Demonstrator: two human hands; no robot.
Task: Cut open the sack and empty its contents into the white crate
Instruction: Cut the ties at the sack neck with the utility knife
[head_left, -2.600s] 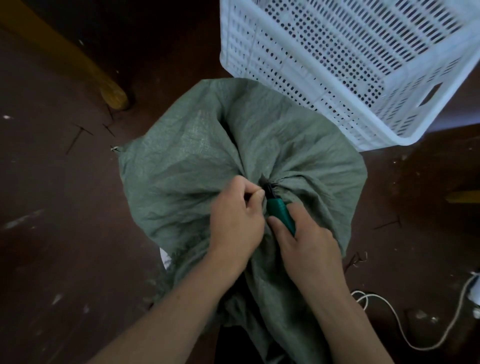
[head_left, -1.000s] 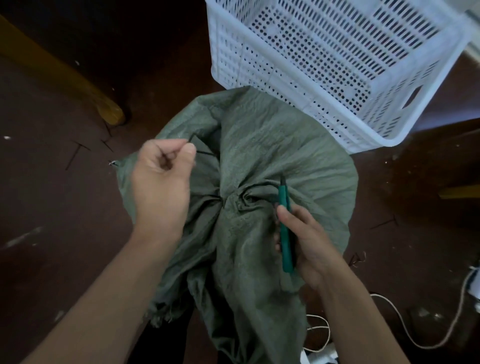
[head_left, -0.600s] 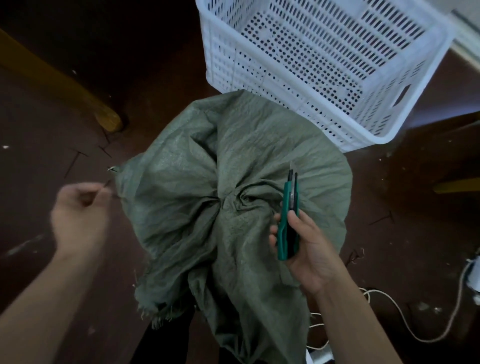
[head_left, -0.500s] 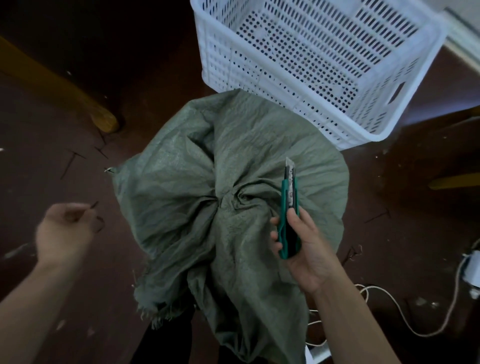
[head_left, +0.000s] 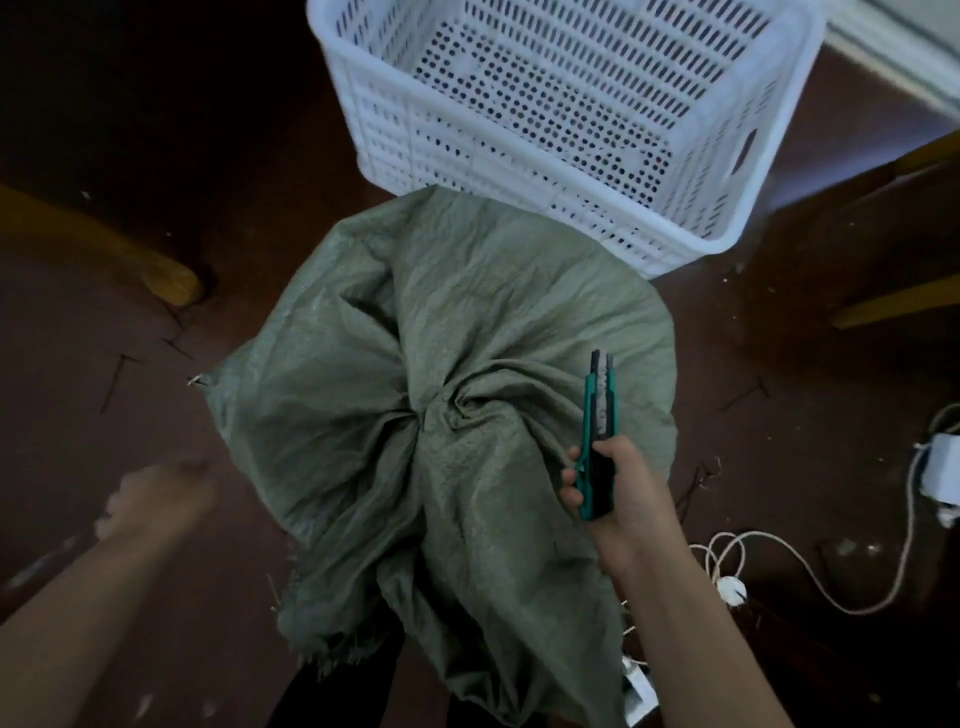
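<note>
Though blur hides its fingers, left hand (head_left: 156, 499): low over the floor (head_left: 93, 415), well left of the sack (head_left: 441, 322); spread or curled, I cannot tell.
Right hand (head_left: 618, 493): fingers wrapped round a green utility knife (head_left: 597, 410), blade out and pointing away, over the sack's right side.
Sack: green woven cloth, sitting on the floor between the person and the white crate (head_left: 519, 161), neck puckered at its centre, frayed loose mouth trailing nearest.
Handling: the cloth looks limp and slick; the bulging body suggests weight, likely a two-hand lift.
Where to hold: probably bunched fabric beside the pucker for opening, bottom corners for tipping.
White crate: just beyond the sack, nothing visible inside.
</note>
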